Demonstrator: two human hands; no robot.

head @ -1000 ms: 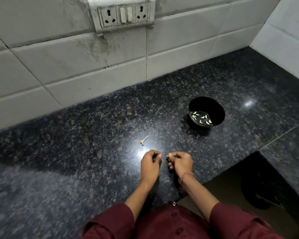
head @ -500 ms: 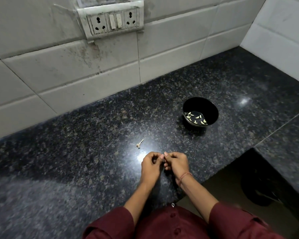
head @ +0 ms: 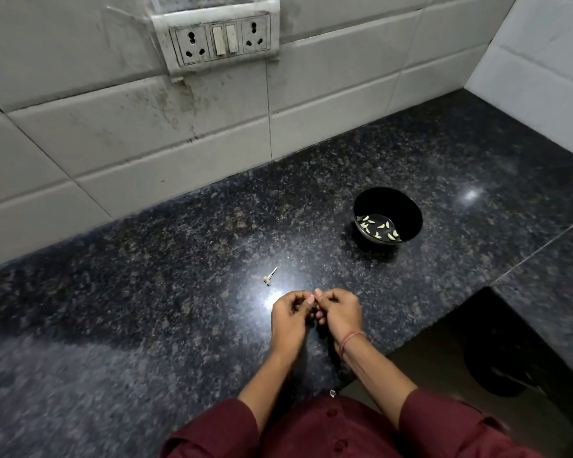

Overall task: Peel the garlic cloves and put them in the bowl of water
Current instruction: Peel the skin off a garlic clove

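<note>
My left hand [head: 290, 317] and my right hand [head: 339, 314] meet just above the dark granite counter [head: 146, 292], fingers curled and fingertips touching each other. They pinch something small between them, most likely a garlic clove, but the fingers hide it. A black bowl [head: 407, 209] of water stands to the upper right of my hands, with several peeled pale cloves [head: 379, 227] floating in it. A small dry garlic stem [head: 270, 277] lies on the counter just left of my hands.
A white tiled wall runs along the back, with a double socket and switch plate [head: 222, 39]. The counter's front edge drops off at the right beside my right forearm; a dark object [head: 506, 375] sits on the floor below.
My two hands have come together until the fingertips touch. The view has shifted slightly; the bowl and the stem stay in place.
</note>
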